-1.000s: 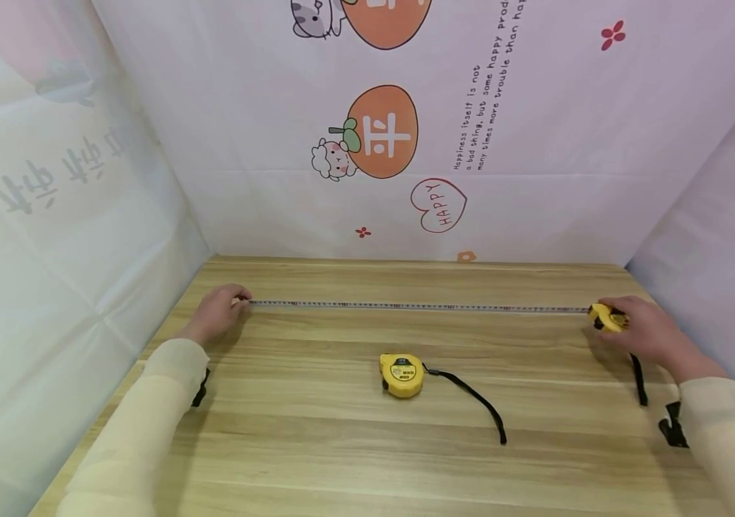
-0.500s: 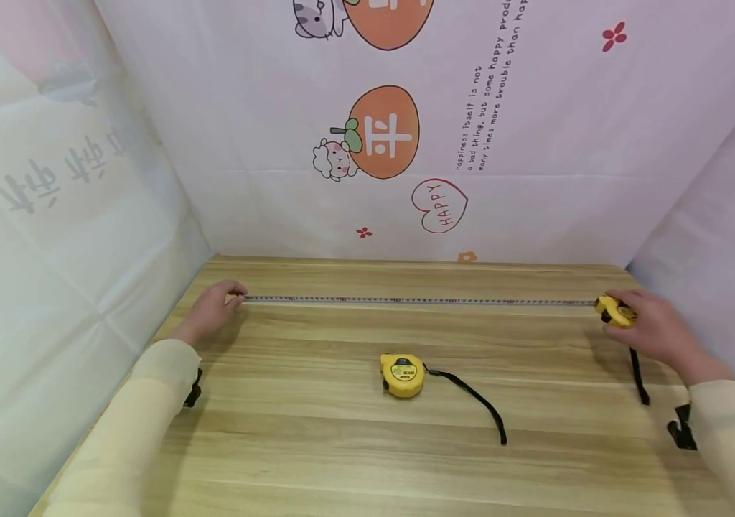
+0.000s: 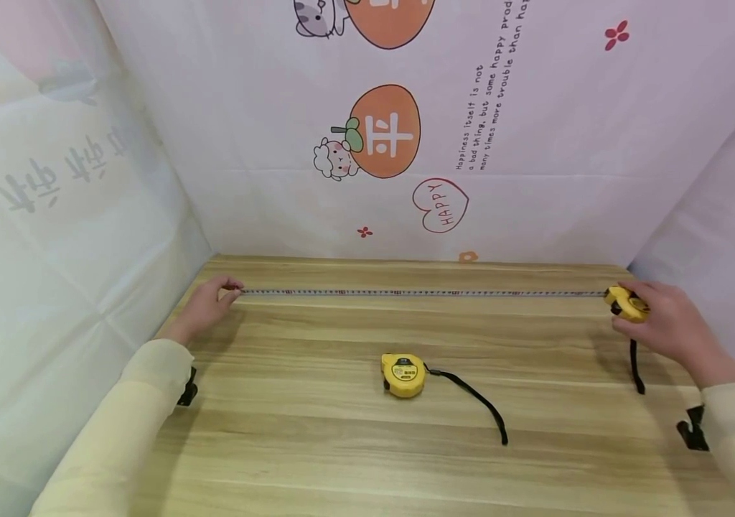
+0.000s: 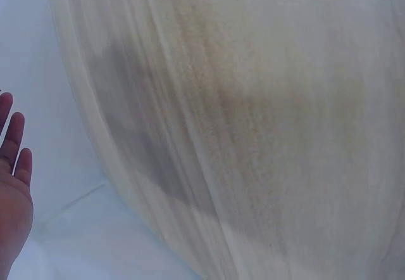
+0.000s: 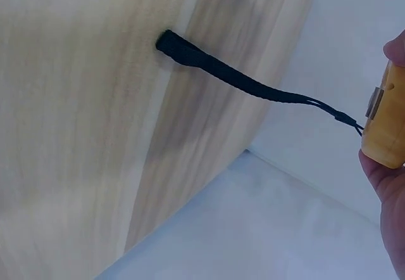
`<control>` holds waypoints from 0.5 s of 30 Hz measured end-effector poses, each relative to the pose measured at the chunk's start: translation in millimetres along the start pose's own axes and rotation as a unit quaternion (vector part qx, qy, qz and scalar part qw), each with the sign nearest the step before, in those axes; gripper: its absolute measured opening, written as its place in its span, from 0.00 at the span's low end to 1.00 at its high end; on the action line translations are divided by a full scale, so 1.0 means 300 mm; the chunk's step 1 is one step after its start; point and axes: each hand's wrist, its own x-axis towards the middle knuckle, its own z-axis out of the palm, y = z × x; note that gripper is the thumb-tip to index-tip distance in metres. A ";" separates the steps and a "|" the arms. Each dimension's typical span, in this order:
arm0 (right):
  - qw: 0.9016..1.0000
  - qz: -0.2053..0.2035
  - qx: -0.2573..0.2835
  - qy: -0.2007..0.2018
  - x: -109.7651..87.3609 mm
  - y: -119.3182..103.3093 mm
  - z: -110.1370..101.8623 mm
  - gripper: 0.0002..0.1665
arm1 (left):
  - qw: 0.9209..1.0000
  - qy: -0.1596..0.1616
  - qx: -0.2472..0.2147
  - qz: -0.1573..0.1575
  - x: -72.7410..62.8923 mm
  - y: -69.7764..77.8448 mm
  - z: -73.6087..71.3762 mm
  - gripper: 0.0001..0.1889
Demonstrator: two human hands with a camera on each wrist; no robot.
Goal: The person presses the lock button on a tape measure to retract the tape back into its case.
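Note:
Near the back of the wooden table, a thin measuring blade [image 3: 398,293] is stretched straight between my two hands. My left hand [image 3: 207,301] pinches its free end at the far left; in the left wrist view only part of that hand [image 4: 14,185] shows at the edge. On the far right my right hand [image 3: 667,319] grips the yellow tape measure [image 3: 626,304] that the blade comes out of. Its black wrist strap [image 5: 243,87] hangs down toward the table in the right wrist view. A second yellow tape measure [image 3: 403,375] lies between the arms, its strap [image 3: 474,397] curving to the right.
The wooden table [image 3: 367,459] ends at a white printed cloth [image 3: 277,179] behind it. More white cloth [image 3: 57,287] hangs at the left side, and another sheet [image 3: 729,237] on the right. Black wrist mounts [image 3: 693,429] stick out from the sleeves.
My hands have drawn apart, left hand further left and right hand further right, so more blade shows. Both have also shifted toward the back. The second tape measure has stayed put.

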 end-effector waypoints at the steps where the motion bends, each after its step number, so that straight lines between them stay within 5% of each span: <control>1: 1.000 0.000 0.000 -0.003 0.000 -0.001 -0.004 0.40 | 1.000 0.002 0.000 -0.002 0.000 0.002 -0.001 0.12; 15: 1.000 0.017 0.001 -0.010 -0.002 -0.020 -0.061 0.42 | 0.999 0.006 -0.029 -0.036 -0.004 0.035 -0.027 0.16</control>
